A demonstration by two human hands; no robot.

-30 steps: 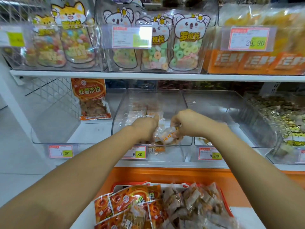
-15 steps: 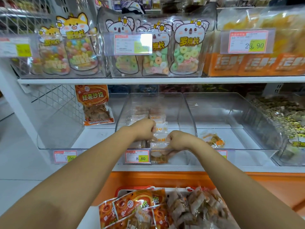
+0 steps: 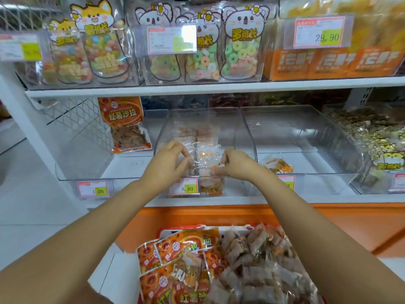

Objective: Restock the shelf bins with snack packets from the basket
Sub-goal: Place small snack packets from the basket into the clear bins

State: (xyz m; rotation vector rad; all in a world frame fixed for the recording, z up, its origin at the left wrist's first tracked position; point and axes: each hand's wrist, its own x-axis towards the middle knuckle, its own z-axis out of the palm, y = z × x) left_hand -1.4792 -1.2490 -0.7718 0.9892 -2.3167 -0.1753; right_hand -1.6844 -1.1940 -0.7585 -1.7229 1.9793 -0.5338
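Both my hands reach into the middle clear bin (image 3: 245,132) on the lower shelf. A row of small clear snack packets (image 3: 207,150) with orange print stands in it. My left hand (image 3: 168,161) has curled fingers on the left side of the row. My right hand (image 3: 235,164) pinches the front packet's right edge. Below, the red basket (image 3: 175,230) holds orange snack packets (image 3: 175,246) on its left and several small clear-wrapped brownish packets (image 3: 258,260) on its right.
An orange packet (image 3: 122,123) stands in the left bin. The right bin (image 3: 306,137) holds one small packet (image 3: 278,165). Farther right is a bin of gold-wrapped sweets (image 3: 372,132). Candy bags fill the upper shelf (image 3: 197,86). Price tags front each bin.
Both hands lowered into the middle bin, and the packet they held a second ago now stands at the front of the row. The camera tilted down slightly.
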